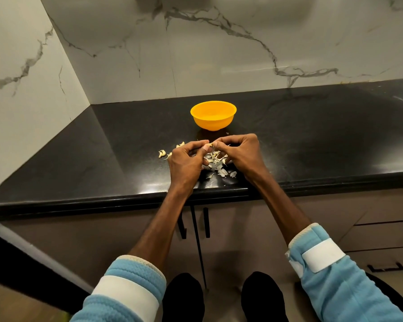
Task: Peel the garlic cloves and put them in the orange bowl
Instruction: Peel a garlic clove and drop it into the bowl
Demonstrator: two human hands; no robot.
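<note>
An orange bowl (213, 115) stands on the black countertop (102, 159), just beyond my hands. My left hand (187, 159) and my right hand (240, 151) meet fingertip to fingertip above the counter and pinch a small garlic clove (209, 144) between them. Under and between the hands lies a heap of pale garlic skins (215, 162). A few unpeeled cloves (162, 153) lie to the left of my left hand. I cannot see what the bowl holds.
Marble walls close off the counter at the back and on the left. The counter's front edge (126, 202) runs right under my wrists, with cabinet doors and dark handles (206, 221) below. Bare countertop stretches to the right.
</note>
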